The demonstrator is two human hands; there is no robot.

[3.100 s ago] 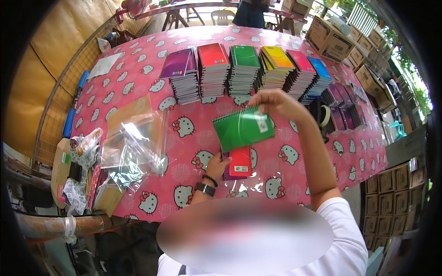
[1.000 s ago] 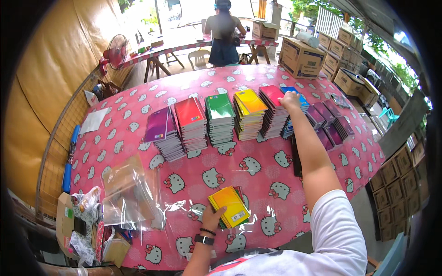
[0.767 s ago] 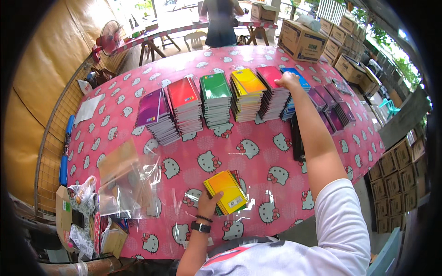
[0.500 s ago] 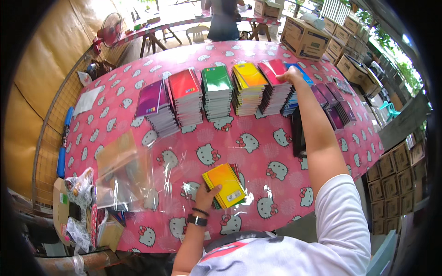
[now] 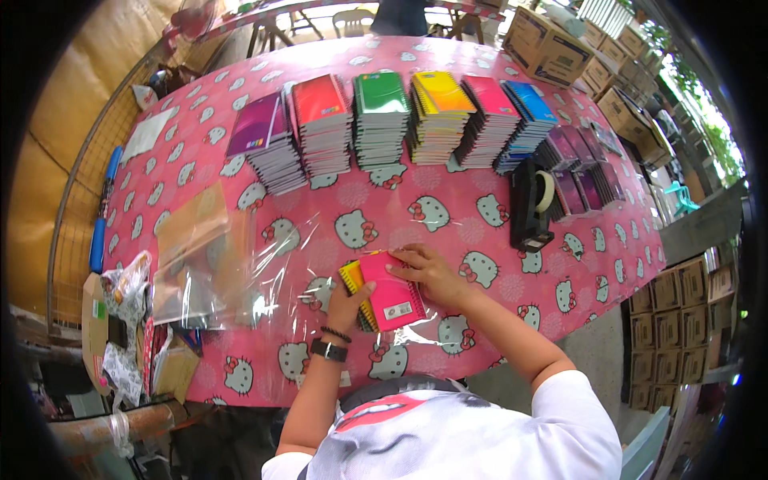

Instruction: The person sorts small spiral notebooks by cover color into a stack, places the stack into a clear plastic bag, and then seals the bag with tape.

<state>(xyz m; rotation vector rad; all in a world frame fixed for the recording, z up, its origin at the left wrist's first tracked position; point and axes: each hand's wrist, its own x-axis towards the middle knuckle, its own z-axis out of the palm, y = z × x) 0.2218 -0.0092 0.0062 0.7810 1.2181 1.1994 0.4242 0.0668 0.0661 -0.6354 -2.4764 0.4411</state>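
Observation:
A pink spiral notebook [image 5: 392, 294] lies on top of a small pile just in front of me, its back cover up. Beneath it a yellow spiral notebook [image 5: 350, 275] sticks out on the left, with darker edges below. My left hand [image 5: 349, 307] is closed round the pile's left side, thumb over the pink cover. At the upper right edge of the pink notebook, my right hand [image 5: 430, 275] grips it with bent fingers. Beyond stand tall stacks of notebooks: purple [image 5: 260, 126], red [image 5: 319, 98], green [image 5: 380, 94], yellow [image 5: 442, 93], pink [image 5: 490, 98] and blue [image 5: 530, 102].
A black tape dispenser [image 5: 528, 210] stands right of centre, beside wrapped purple packs [image 5: 578, 172]. Clear plastic bags [image 5: 200, 268] lie on the left of the pink patterned tablecloth [image 5: 432, 212]. A cardboard box [image 5: 546, 46] sits at the far right corner; more cartons [image 5: 668, 336] are stacked beyond the table.
My right hand has come back from the far pink stack with a pink notebook, which now lies over the yellow one. The view has tilted downward, and the tape dispenser is uncovered.

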